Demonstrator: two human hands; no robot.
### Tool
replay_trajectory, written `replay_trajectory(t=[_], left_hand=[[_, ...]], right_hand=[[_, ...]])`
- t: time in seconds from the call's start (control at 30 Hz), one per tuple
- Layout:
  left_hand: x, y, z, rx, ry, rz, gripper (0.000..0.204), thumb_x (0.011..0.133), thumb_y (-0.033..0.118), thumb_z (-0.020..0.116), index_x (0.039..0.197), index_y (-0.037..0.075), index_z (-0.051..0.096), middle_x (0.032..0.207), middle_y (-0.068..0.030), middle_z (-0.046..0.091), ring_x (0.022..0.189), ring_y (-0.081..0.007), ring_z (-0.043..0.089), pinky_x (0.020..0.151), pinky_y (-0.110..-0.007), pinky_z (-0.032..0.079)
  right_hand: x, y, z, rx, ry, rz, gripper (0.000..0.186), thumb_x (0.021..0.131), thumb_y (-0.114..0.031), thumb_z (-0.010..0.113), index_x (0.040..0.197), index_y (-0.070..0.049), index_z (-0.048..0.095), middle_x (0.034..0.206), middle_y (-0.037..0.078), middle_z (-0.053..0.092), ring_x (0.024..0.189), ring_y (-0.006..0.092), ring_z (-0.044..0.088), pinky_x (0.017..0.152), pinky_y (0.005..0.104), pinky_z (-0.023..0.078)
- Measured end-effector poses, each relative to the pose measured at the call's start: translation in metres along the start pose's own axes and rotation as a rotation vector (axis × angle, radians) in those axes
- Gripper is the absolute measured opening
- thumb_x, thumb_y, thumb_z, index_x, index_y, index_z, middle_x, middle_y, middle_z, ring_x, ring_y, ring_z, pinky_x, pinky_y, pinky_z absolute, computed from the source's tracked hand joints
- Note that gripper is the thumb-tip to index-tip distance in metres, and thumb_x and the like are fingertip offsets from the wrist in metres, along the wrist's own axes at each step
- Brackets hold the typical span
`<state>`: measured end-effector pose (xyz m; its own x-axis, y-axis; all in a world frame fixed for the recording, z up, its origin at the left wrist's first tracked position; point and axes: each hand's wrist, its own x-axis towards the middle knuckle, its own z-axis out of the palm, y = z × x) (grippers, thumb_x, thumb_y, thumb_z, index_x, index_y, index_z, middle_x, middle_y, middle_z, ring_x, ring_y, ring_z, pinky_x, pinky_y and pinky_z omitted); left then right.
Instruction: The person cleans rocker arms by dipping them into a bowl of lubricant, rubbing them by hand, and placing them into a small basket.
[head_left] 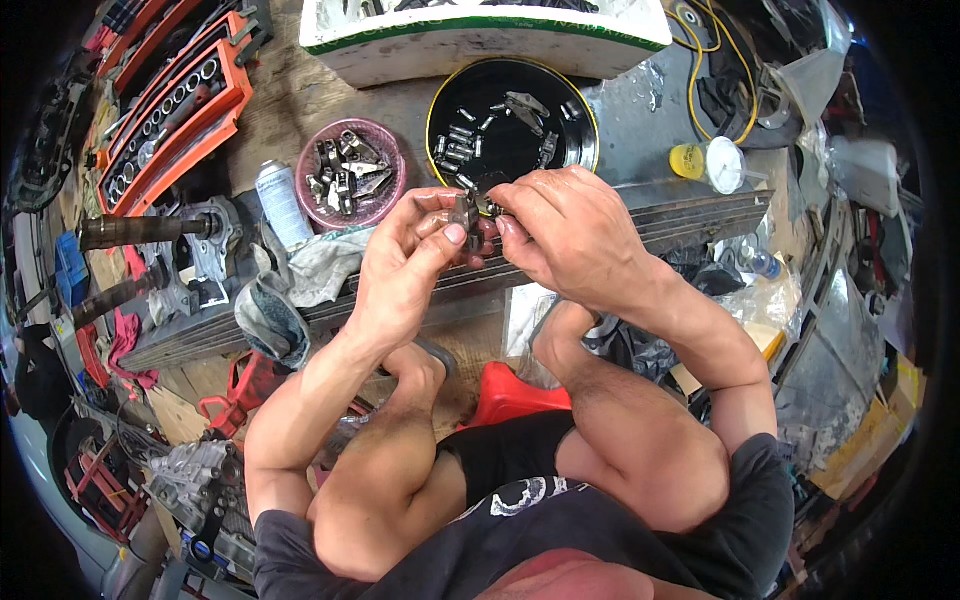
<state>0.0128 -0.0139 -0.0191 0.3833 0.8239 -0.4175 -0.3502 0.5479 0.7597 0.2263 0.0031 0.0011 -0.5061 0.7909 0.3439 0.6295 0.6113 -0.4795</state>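
Lettering (430, 22) runs in pale print along the green band of the white box (400, 68) at the top, but it is bent and partly worn. Dark shirt (690, 545) of the person carries large white print, cut by folds. Spray can (284, 203) and small yellow container (687, 161) also bear marks, too small to make out.

The upper edge of the picture cuts off the white box, so its dark contents are seen only in part. The left hand (408, 255) grasps a metal part (468, 215) between thumb and bent fingers, just in front of the near rim of a round black pan (520, 76); the fingers cover some of it. The right hand (575, 225) is bent over close beside this part, its fingertips drawn together; I cannot tell if they grip a separate piece.

The black pan, with yellow edge, contains many short metal cylinders (455, 152), mostly at its left side, and some longer metal pieces (525, 110). To its left, a pink basket (402, 175) holds a pile of metal parts (345, 170). Farther left, an orange tray (240, 95) holds sockets (180, 97) in a row.
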Motion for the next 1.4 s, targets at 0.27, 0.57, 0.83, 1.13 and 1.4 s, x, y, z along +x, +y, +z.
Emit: replay_trajectory(t=[0.27,0.57,0.83,1.13,1.4], left_hand=[[-0.003,-0.001,0.011,0.099,-0.024,0.059,0.041,0.098,0.014,0.068,0.131,0.002,0.047,0.112,-0.0082,0.063,0.105,-0.0147,0.062,0.089,-0.034,0.056],[-0.009,-0.002,0.013,0.19,0.056,0.074,0.035,0.094,0.006,0.072,0.123,-0.001,0.055,0.121,-0.0085,0.063,0.106,-0.0131,0.061,0.093,-0.03,0.052],[-0.01,-0.001,0.012,0.334,0.038,0.149,0.032,0.093,0.004,0.073,0.12,-0.002,0.057,0.119,-0.0091,0.064,0.107,-0.0127,0.062,0.093,-0.028,0.051],[-0.008,0.006,0.013,0.355,0.019,0.155,0.035,0.092,0.005,0.074,0.122,-0.004,0.058,0.121,-0.0105,0.065,0.105,-0.0134,0.062,0.094,-0.029,0.051],[-0.004,0.011,0.018,0.379,0.017,0.224,0.039,0.091,0.002,0.071,0.127,-0.004,0.056,0.123,-0.0106,0.064,0.1,-0.0124,0.06,0.092,-0.029,0.05]], right_hand=[[0.0,0.004,-0.002,0.011,0.064,-0.017,0.025,0.082,-0.016,0.072,0.101,-0.002,0.066,0.085,0.009,0.066,0.075,0.0243,0.064,0.07,0.0363,0.048],[0.001,0.005,-0.005,0.018,0.071,-0.045,0.024,0.081,-0.017,0.073,0.098,-0.002,0.065,0.081,0.008,0.063,0.071,0.0233,0.062,0.068,0.0352,0.047],[-0.004,0.001,-0.007,0.037,0.025,-0.002,0.027,0.077,-0.012,0.078,0.101,-0.002,0.07,0.084,0.008,0.067,0.076,0.0242,0.066,0.068,0.0351,0.052],[-0.008,0.0,0.003,0.049,0.199,0.048,0.023,0.078,-0.016,0.078,0.094,-0.004,0.067,0.076,0.007,0.062,0.064,0.0243,0.059,0.059,0.0351,0.047],[-0.004,0.0,0.004,0.039,0.249,0.011,0.024,0.078,-0.014,0.079,0.095,-0.003,0.066,0.078,0.007,0.062,0.066,0.0239,0.059,0.061,0.035,0.046]])
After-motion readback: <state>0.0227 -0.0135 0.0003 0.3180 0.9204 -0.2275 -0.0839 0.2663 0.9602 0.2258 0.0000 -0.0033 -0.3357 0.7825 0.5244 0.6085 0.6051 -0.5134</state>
